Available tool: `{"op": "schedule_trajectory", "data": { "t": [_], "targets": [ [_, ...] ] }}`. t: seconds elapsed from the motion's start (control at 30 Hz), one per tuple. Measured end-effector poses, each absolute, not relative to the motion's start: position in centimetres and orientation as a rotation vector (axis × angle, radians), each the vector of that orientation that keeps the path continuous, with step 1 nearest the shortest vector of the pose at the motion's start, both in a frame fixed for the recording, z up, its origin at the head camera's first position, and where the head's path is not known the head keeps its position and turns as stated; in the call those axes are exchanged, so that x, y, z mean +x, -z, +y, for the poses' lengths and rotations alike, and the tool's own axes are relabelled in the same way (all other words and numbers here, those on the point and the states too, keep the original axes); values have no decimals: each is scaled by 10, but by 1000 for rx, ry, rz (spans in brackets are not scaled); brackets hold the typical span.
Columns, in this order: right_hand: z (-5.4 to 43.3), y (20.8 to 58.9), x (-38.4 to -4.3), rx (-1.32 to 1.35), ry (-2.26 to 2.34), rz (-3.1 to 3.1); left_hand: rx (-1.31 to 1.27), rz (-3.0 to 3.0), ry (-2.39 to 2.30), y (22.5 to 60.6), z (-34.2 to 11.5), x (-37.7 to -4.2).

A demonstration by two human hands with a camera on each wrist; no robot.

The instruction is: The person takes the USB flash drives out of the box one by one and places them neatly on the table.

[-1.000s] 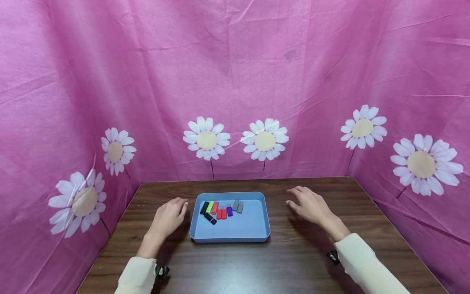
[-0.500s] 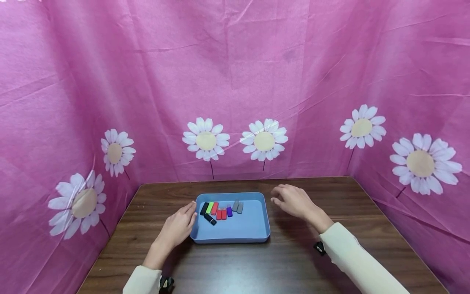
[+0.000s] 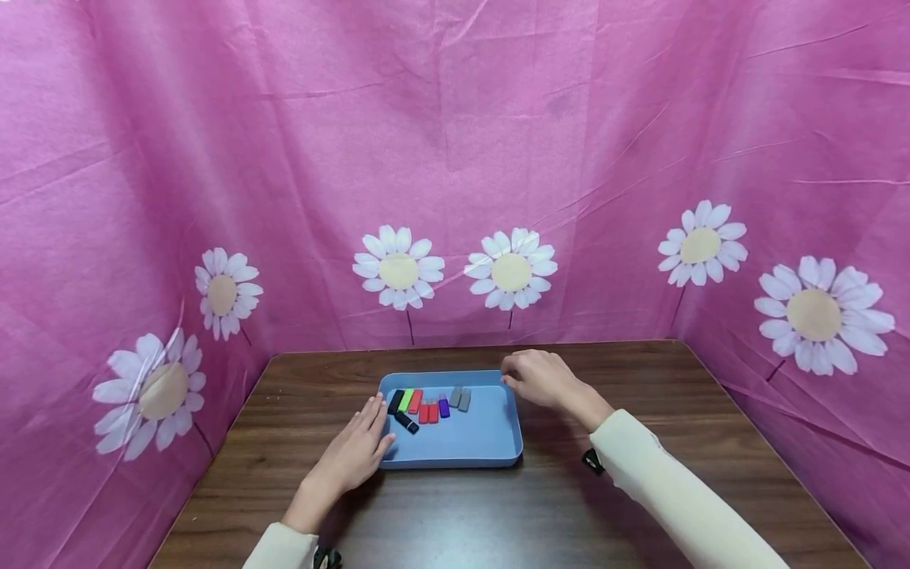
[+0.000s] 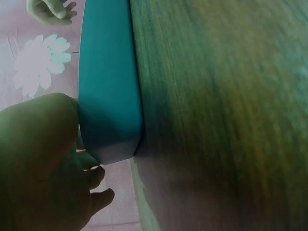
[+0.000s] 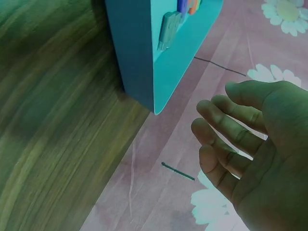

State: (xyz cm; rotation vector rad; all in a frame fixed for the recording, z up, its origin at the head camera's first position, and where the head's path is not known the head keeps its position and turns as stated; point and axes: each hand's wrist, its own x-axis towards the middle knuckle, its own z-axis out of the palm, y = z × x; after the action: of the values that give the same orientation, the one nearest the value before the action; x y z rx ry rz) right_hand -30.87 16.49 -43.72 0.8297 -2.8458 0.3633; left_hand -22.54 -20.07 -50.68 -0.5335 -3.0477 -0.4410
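Note:
A shallow blue tray (image 3: 483,442) holds several USB flash drives. Toward its back left lie a black drive (image 3: 396,401), a green one (image 3: 406,400) and a red one (image 3: 415,401), with another black drive (image 3: 407,423) set slantwise in front. Further right are two small red drives (image 3: 423,413), a purple one (image 3: 444,407) and two grey ones (image 3: 465,400). My left hand (image 3: 351,450) lies along the tray's left rim, fingers extended and thumb over the edge. My right hand (image 3: 543,379) is at the back right corner, fingers loosely bent and holding nothing in the right wrist view.
The tray stands on a brown wooden table (image 3: 455,521). Pink cloth (image 3: 455,158) printed with white daisies hangs behind the table and along both sides. A black strap (image 3: 592,461) shows at the right wrist, below the pale sleeve (image 3: 654,466).
My left hand has moved right, from beside the tray onto its left rim. My right hand has come left to the back right corner. Tray and drives stay in place.

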Motion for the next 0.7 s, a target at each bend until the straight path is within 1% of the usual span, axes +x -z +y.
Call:
{"op": "schedule_trajectory", "data": {
  "t": [0.53,0.7],
  "targets": [
    [124,432,-333,896,-333,-2891,-507,-3070,581,509,-201,-224],
    [113,436,-340,911,-363,-2918,-511,-3058,556,513,-200,-225]
  ]
}}
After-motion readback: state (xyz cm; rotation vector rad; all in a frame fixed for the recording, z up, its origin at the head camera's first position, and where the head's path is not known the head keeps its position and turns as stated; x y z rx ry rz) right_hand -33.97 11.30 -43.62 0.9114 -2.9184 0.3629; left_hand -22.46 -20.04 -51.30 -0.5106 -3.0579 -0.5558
